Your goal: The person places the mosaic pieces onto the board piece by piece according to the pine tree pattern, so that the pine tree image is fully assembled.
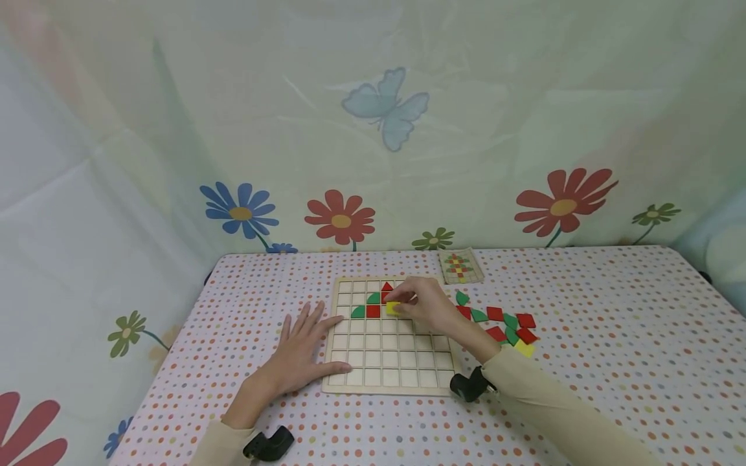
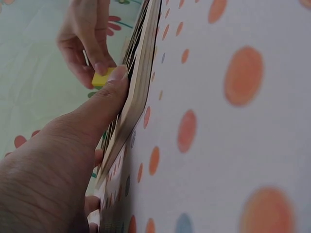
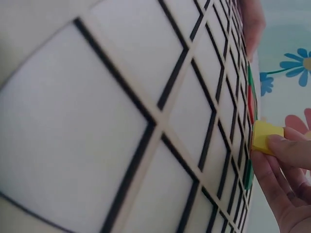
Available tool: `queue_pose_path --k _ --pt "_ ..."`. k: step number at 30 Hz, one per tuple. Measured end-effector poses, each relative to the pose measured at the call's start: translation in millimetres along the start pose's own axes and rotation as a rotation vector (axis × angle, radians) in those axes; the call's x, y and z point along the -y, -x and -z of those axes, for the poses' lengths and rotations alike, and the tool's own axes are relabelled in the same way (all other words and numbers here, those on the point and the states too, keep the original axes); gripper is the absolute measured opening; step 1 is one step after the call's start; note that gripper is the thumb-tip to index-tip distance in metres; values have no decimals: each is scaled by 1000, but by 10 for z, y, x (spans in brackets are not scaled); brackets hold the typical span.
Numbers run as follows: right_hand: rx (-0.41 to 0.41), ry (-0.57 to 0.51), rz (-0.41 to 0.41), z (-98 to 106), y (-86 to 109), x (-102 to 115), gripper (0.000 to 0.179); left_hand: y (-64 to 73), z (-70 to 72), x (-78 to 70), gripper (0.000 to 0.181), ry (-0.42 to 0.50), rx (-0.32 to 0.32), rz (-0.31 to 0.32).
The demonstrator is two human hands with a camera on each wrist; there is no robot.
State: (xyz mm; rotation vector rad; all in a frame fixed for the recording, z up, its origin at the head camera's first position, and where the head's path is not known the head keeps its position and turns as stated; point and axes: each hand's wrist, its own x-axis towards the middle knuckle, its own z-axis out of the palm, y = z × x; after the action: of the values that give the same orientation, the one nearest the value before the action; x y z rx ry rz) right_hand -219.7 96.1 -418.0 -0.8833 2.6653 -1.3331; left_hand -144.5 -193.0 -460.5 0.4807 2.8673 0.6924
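Note:
A wooden grid board (image 1: 373, 359) lies on the table, with red and green pieces set in cells of its upper rows. Between thumb and fingers my right hand (image 1: 428, 304) pinches a yellow square tile (image 3: 265, 136), close over the board beside a red square (image 1: 373, 312). A green quarter-round piece (image 1: 358, 312) sits left of that red square, and a red triangle (image 1: 387, 287) tops the group. My left hand (image 1: 300, 353) rests at the board's left edge with its fingers spread, its thumb on the rim in the left wrist view.
Loose red, green and yellow pieces (image 1: 495, 314) lie scattered right of the board, near the right forearm. A small pattern card (image 1: 460, 265) with a tree-like design lies behind the board. The dotted tablecloth (image 1: 629, 336) reaches back to a flowered curtain (image 1: 466, 162).

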Motion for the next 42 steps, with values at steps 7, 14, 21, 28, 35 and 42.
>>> queue_pose_path --k 7,14,21,28,35,42 --pt "-5 8 1 -65 -24 -13 16 2 3 -8 91 0 -1 2" --pt "9 21 -9 -82 -23 11 17 3 2 -11 91 1 6 3" --pt "37 43 -18 -90 -52 14 15 0 1 -12 91 3 6 3" --pt "67 72 -87 -71 -84 71 13 -9 -11 -7 91 8 5 2" --pt "63 93 -143 -67 -94 75 14 -20 -22 -8 91 1 8 5" --pt "71 97 -174 -118 -126 81 14 -4 -9 -7 90 9 7 5"
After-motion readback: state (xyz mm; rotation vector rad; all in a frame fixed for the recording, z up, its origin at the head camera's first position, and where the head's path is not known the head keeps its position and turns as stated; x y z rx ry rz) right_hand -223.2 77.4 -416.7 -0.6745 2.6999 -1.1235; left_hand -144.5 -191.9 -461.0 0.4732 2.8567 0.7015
